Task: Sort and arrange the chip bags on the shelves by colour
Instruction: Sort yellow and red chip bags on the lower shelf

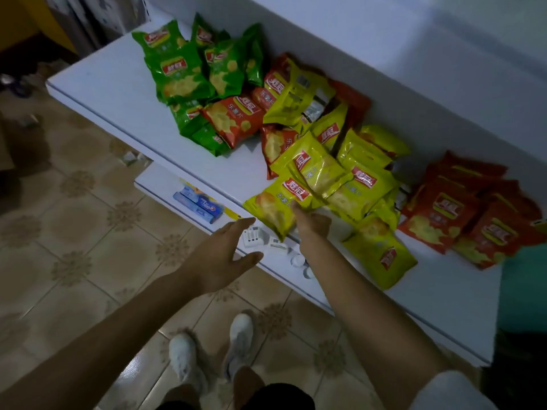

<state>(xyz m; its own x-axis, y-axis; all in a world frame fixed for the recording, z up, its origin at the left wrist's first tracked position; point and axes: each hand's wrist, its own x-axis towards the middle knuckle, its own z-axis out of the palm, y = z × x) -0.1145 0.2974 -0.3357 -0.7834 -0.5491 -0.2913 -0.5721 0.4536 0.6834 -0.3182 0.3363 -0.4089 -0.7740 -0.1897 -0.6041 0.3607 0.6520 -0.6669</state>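
White shelf (pixel 118 84): yellow bag (pixel 273 207) in right hand (pixel 313 224), left hand (pixel 225 255) beside.

A single wide-angle camera on the person's head looks forward and steeply down, close over the white shelf (pixel 112 81) of chip bags (pixel 322 179); floor (pixel 74 232) and shoes (pixel 183 359) lie nearest.

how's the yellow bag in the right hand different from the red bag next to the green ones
The yellow chip bag is held by the right hand and juts over the front edge of the shelf; the red chip bag lies untouched further back, overlapping the green chip bags. Both carry the same red logo and chip picture.
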